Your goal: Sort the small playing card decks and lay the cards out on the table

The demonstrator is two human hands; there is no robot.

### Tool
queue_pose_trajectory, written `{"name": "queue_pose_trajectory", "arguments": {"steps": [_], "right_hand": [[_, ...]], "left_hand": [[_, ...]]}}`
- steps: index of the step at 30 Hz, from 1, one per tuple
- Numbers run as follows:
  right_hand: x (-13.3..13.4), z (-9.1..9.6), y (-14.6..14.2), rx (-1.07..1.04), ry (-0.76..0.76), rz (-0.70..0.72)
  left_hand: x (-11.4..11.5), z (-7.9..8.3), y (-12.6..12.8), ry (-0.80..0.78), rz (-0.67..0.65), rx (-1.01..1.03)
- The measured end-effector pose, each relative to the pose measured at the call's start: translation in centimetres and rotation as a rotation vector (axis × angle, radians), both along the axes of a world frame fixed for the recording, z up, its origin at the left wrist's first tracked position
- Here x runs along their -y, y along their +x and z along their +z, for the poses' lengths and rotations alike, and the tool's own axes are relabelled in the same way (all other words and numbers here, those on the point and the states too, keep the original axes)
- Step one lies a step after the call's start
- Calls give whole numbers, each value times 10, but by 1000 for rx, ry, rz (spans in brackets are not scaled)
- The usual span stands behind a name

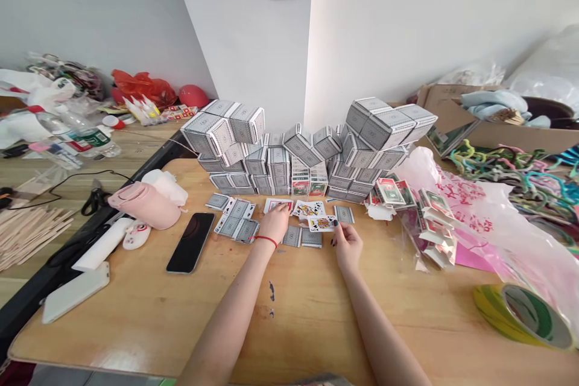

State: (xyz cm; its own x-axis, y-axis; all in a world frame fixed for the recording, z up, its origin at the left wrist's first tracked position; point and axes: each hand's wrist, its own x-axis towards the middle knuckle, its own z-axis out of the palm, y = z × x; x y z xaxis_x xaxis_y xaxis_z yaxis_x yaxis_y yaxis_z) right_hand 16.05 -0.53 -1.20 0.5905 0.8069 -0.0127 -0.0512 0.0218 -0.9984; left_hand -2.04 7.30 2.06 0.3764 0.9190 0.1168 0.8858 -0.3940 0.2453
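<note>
My left hand [274, 224] lies palm down on the wooden table [312, 313], its fingertips resting on a face-up playing card [277, 204]. A red string circles that wrist. My right hand [346, 243] pinches the edge of another face-up card [322, 223], a court card, between thumb and fingers. More face-up cards [307, 208] and several face-down cards [237, 221] with grey patterned backs lie around both hands. Just beyond them stands a wall of stacked card boxes [289, 151] in the same grey pattern.
A black phone [190, 242], a pink pouch [145, 204] and a white case [75, 297] lie at the left. Opened card packs [429, 217] on pink plastic lie at the right, with a tape roll [527, 315] near the right edge. Clutter fills the far tables.
</note>
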Motion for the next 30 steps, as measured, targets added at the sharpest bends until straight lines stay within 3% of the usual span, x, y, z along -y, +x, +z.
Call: {"name": "queue_pose_trajectory", "arguments": {"steps": [7, 16, 22, 26, 30], "right_hand": [[-1, -7, 2, 34, 11, 22], [-3, -9, 1, 13, 2, 35], [-4, -3, -1, -5, 56, 27], [-8, 4, -9, -129, 70, 77], [-14, 4, -29, -310, 46, 199]], "left_hand": [[3, -2, 0, 94, 10, -54], [3, -8, -9, 270, 122, 166], [9, 3, -17, 351, 179, 403], [24, 14, -9, 438, 97, 543], [44, 9, 11, 447, 38, 664]]}}
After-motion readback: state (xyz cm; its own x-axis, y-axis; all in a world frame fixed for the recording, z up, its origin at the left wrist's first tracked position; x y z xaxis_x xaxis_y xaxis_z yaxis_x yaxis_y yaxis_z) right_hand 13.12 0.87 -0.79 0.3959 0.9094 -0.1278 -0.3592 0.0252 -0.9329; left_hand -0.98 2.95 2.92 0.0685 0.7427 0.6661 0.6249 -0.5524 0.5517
